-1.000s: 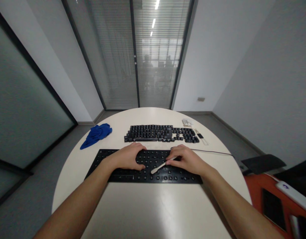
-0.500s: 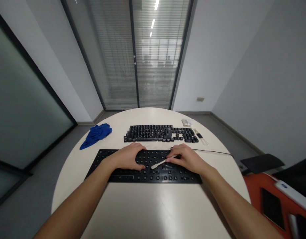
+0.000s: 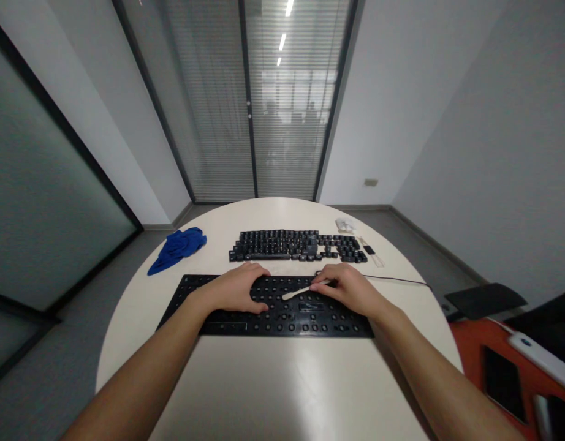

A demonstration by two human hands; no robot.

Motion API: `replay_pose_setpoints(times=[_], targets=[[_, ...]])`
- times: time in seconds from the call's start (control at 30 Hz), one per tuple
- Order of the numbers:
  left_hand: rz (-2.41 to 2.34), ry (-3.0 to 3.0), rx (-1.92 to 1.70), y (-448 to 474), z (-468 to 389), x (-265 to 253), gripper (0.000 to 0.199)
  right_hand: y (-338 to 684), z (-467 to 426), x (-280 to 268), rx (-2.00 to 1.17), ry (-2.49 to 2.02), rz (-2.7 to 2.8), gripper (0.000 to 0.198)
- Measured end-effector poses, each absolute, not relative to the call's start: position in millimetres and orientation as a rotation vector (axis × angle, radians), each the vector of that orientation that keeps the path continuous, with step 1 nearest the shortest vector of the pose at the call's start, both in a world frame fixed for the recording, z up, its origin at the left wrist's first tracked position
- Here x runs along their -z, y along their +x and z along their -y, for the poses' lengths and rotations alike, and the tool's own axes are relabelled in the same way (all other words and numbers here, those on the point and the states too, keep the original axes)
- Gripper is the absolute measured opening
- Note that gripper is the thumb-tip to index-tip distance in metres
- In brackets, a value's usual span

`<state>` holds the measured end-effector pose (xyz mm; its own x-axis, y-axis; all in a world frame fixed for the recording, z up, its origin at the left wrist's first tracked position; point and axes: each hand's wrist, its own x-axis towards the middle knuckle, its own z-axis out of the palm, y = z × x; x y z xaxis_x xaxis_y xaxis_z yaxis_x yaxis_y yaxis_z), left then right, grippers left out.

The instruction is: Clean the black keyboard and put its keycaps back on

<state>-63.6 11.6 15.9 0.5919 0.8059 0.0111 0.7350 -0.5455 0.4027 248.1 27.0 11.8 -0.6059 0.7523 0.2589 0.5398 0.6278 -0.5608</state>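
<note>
A black keyboard base [image 3: 282, 327] without its keycaps lies across the table in front of me, its rows of switch posts bare. My left hand [image 3: 239, 289] rests on its left-middle part, thumb spread away from the fingers, pressing on the base rather than wrapped round it. In my right hand [image 3: 342, 285], pinched between thumb and fingers, is a thin white swab-like stick [image 3: 297, 293] with a wider tip. That tip points left and sits over the switch posts near the middle of the base; whether it touches them I cannot tell.
Behind the base, loose black keycaps [image 3: 277, 244] lie in keyboard order. A blue cloth [image 3: 179, 250] is at the left. A small clear bag [image 3: 345, 225] and a wire tool with a black grip [image 3: 369, 250] lie back right. A cable [image 3: 397, 279] runs right. An orange chair [image 3: 470, 349] holds a phone [image 3: 503, 383].
My right hand has moved slightly away from me, carrying the stick's tip farther back and a little right over the base. My left hand stays where it was.
</note>
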Motion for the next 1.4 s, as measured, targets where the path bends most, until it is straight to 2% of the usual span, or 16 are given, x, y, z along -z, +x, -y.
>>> replay_pose_setpoints(times=[1.4], targets=[[-1.245, 2.455, -0.274, -64.3, -11.6, -15.6, 0.069, 252.7, -30.1, -7.3, -0.572, -1.080, 2.322, 0.023]])
